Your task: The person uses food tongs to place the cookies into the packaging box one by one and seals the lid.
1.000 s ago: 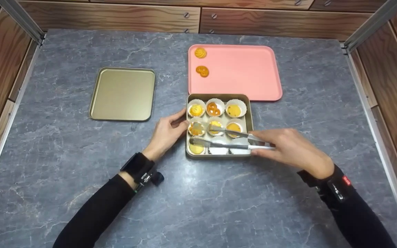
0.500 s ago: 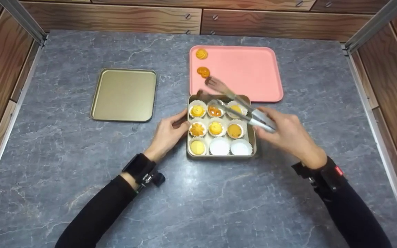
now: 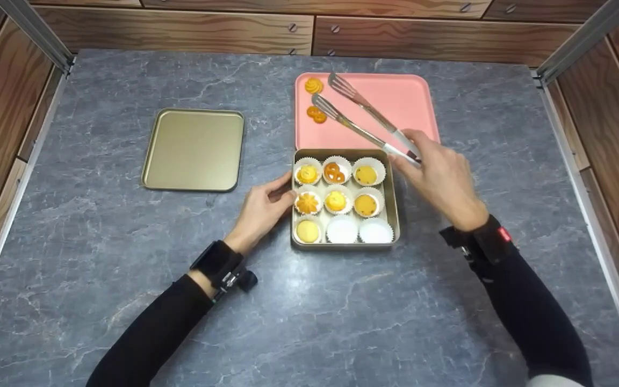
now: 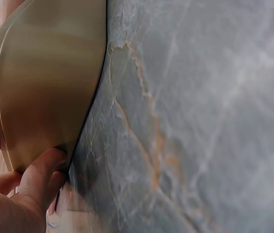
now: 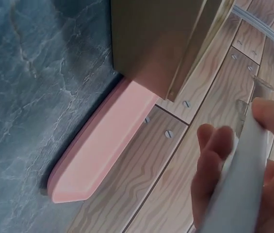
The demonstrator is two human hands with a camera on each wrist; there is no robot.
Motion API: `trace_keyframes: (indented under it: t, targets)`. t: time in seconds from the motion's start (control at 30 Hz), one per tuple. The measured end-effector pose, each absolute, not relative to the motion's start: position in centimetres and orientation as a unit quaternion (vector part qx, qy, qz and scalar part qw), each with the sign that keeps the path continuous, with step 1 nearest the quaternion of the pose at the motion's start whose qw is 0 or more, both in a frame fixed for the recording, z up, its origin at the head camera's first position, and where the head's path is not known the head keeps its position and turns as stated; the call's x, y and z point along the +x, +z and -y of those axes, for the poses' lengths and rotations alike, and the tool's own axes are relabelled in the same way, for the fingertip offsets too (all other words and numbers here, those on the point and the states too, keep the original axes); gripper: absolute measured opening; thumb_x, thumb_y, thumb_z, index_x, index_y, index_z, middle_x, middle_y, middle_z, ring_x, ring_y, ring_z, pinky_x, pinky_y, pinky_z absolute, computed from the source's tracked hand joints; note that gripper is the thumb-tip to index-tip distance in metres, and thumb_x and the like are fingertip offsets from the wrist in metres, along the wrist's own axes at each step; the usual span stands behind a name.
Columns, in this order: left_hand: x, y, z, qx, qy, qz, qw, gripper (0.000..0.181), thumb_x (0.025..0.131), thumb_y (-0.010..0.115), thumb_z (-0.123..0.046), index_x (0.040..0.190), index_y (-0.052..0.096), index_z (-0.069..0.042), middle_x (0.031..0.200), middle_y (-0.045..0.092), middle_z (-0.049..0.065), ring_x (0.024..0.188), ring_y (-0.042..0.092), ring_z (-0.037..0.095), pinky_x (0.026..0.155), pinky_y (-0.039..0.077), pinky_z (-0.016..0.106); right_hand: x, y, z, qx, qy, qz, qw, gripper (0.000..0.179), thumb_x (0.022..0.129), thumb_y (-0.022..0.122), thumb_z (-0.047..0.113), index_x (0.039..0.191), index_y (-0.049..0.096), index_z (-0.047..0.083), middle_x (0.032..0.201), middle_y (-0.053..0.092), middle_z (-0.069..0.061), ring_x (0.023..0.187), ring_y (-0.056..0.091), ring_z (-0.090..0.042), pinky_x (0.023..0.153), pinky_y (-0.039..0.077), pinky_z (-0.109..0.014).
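Observation:
A square gold tin (image 3: pixel 395 215) holds white paper cups with several cookies: yellow swirls (image 3: pixel 335 201), a pretzel (image 3: pixel 333 172), a flower shape (image 3: pixel 307 203) and round ones (image 3: pixel 366 205). My left hand (image 3: pixel 261 209) holds the tin's left side, thumb at the rim; in the left wrist view its fingertips (image 4: pixel 54 155) press the outer wall. My right hand (image 3: pixel 444 177) grips metal tongs (image 3: pixel 363 134) by their white handles. The slotted tong tips stand apart over the pink tray (image 3: pixel 395 97) with nothing between them, close to a swirl cookie (image 3: pixel 314 85) and a pretzel cookie (image 3: pixel 316 114).
The tin's gold lid (image 3: pixel 194 150) lies on the grey marbled table (image 3: pixel 127 269) to the left. At the tin's front row, two paper cups (image 3: pixel 376 231) contain no cookie. Wood-patterned panels (image 3: pixel 180 29) border the back and sides.
My right hand has moved the tongs away from above the tin's front rows, up and back over the pink tray. The left hand stays at the tin's left side.

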State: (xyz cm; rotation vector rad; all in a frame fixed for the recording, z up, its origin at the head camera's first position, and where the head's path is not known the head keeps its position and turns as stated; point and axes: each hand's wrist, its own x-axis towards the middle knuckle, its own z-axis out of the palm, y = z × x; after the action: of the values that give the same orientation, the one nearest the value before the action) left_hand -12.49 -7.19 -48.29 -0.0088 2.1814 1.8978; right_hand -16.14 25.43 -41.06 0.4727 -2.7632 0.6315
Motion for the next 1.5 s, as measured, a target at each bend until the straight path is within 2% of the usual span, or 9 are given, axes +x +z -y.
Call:
trace_keyframes:
  t: [0.17,0.37,0.6,0.83,1.03,1.5]
  targets:
    - [-12.5,-48.3,7.2,-0.002,0.647,-0.752,0.126,0.056,0.099,0.067,-0.014,0.152,0.049,-0.009,0.158,0.044,0.017,0.126,0.064,0.024,0.099,0.056,0.024,-17.2,-41.6,-24.6,0.163,0.195,0.959,0.129,0.046,0.099,0.072,0.033,0.131,0.064,0.001,0.090,0.073,-0.017,0.062,0.063,-0.030,0.052,0.054,-0.048]
    - [-12.5,-48.3,7.1,-0.001,0.649,-0.749,0.129,0.057,0.098,0.068,-0.014,0.152,0.049,-0.009,0.158,0.044,0.018,0.125,0.064,0.024,0.098,0.057,0.023,-18.2,-42.1,-23.7,0.163,0.150,0.969,0.109,0.047,0.100,0.070,0.035,0.123,0.066,-0.006,0.081,0.071,-0.018,0.058,0.062,-0.031,0.047,0.054,-0.045]
    - [-12.6,-48.3,7.0,-0.002,0.651,-0.747,0.133,0.057,0.098,0.067,-0.014,0.152,0.048,-0.008,0.159,0.043,0.015,0.126,0.064,0.022,0.098,0.056,0.022,-18.8,-41.8,-22.8,0.155,0.098,0.979,0.085,0.045,0.100,0.069,0.040,0.108,0.068,-0.004,0.071,0.064,-0.015,0.056,0.059,-0.031,0.045,0.051,-0.045]
    - [-12.6,-48.4,7.1,0.001,0.657,-0.742,0.131,0.057,0.099,0.067,-0.012,0.152,0.048,-0.007,0.159,0.044,0.015,0.126,0.064,0.023,0.099,0.056,0.023,-19.5,-41.4,-22.1,0.152,0.078,0.983,0.063,0.044,0.099,0.070,0.041,0.099,0.067,-0.003,0.072,0.064,-0.016,0.059,0.060,-0.034,0.050,0.051,-0.048]
    - [-12.5,-48.4,7.0,0.007,0.660,-0.743,0.113,0.054,0.098,0.067,-0.011,0.149,0.051,-0.005,0.156,0.047,0.017,0.124,0.065,0.026,0.098,0.057,0.025,-19.9,-41.2,-21.5,0.132,0.073,0.988,0.043,0.045,0.099,0.070,0.043,0.097,0.067,-0.002,0.075,0.065,-0.017,0.063,0.061,-0.038,0.052,0.052,-0.051]
    - [-12.6,-48.3,7.1,0.005,0.655,-0.745,0.124,0.057,0.098,0.068,-0.012,0.152,0.048,-0.007,0.158,0.044,0.017,0.125,0.064,0.024,0.097,0.057,0.022,-20.8,-41.0,-21.3,0.120,0.072,0.990,0.010,0.042,0.099,0.070,0.042,0.100,0.069,0.001,0.076,0.065,-0.014,0.065,0.061,-0.034,0.054,0.052,-0.046]
